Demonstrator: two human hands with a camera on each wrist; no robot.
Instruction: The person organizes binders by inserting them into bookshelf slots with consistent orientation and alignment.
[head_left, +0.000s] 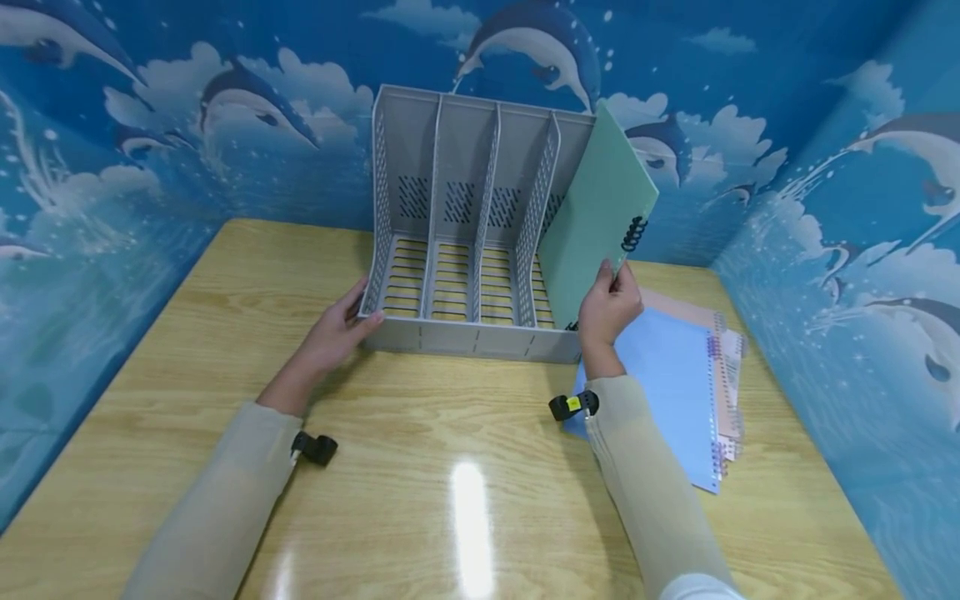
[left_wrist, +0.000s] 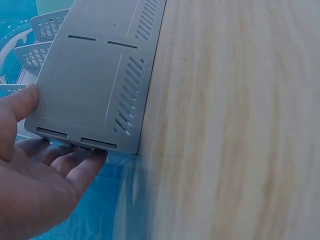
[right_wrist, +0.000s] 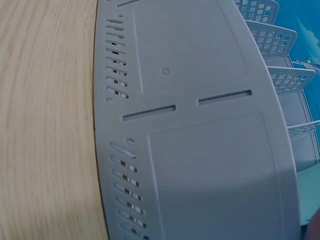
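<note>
One gray rack (head_left: 465,340) at the upper center of the head view, on one pale wood-grain bench (head_left: 375,467): four compartments (head_left: 467,150), three lattice dividers (head_left: 534,218) between, with slits in the back panels and a slotted base. One green notebook (head_left: 600,225) in the rightmost compartment, right of upper center, hiding the rack's right wall; pale mint, plain-covered, tilted with its top leaning right, black coil (head_left: 633,234) showing at its near edge. Two hands: the left hand (head_left: 341,329), left of center, gripping the rack's near left corner, thumb on the front edge in the left wrist view; the right hand (head_left: 609,307), right of center, pinching the green notebook's near edge, only a sliver in the lower right of the right wrist view. At right of the frame, a pile of at least three spiral notebooks: one blue notebook (head_left: 667,383) on top, pink (head_left: 678,310) below, something paler under that; cannot tell the full count. Two black wrist devices, left (head_left: 315,448) and right (head_left: 573,405), beside two beige sleeves (head_left: 217,500). Behind, a blue backdrop (head_left: 322,192) with several dolphins.
</note>
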